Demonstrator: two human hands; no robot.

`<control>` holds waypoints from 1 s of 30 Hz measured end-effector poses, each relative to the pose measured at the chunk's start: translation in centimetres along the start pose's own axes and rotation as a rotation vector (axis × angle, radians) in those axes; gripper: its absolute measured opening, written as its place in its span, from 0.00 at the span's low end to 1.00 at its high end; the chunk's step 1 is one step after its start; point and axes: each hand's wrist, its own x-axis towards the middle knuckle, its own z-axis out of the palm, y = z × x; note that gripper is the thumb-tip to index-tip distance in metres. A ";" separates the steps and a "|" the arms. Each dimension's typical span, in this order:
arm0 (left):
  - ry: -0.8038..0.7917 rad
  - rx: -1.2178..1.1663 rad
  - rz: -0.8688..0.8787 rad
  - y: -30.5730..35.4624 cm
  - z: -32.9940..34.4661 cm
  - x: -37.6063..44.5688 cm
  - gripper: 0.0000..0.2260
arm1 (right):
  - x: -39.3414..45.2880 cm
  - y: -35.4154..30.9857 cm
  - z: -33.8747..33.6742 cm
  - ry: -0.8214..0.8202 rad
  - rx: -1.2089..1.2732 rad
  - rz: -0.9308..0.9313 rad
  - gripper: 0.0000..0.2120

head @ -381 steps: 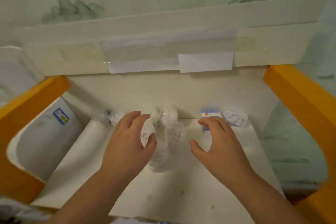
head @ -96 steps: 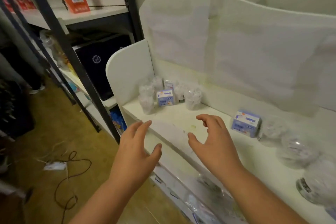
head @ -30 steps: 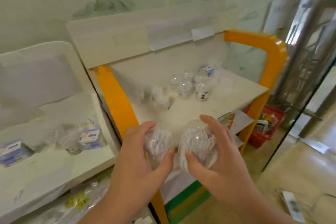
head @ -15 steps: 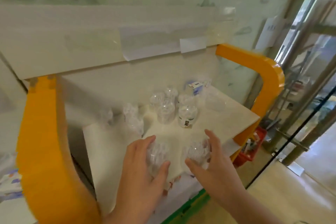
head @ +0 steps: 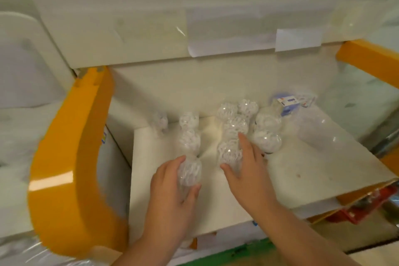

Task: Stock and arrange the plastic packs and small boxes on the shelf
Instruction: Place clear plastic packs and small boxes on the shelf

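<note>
Your left hand (head: 172,188) is wrapped around a clear plastic pack (head: 190,171) stuffed with white material, thumb on one side and fingers on the other, so that grip is closed on it at the front of the left row on the white shelf (head: 313,170). Directly behind it stand two more packs of the same kind (head: 189,134), making a line running toward the back wall, and another small pack (head: 160,120) sits further left near the back corner.

Your right hand (head: 246,170) lies against the front pack of the middle row (head: 228,154), thumb at its near side and fingers along its right side; whether this grip actually clamps it or only touches it, you cannot tell. More packs stand behind it, and a third row (head: 267,136) is just beside your right fingers. A small blue and white box (head: 288,103) stands at the back right, close to the wall. An orange frame (head: 71,153) borders the shelf on the left.
</note>
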 end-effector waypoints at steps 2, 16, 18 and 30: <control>0.020 0.024 -0.050 -0.1 0.0 -0.2 0.33 | 0.4 0.1 0.1 0.010 -0.019 -0.037 0.38; 0.222 0.085 -0.380 -1.8 2.3 3.0 0.28 | 0.3 1.6 -0.9 0.012 0.112 -0.179 0.37; 0.235 0.116 -0.391 -2.2 2.3 4.2 0.29 | 0.3 1.9 -1.3 0.006 0.119 -0.215 0.38; 0.245 0.120 -0.421 -2.6 3.2 7.4 0.41 | 0.6 2.2 -5.6 -0.049 0.220 -0.355 0.35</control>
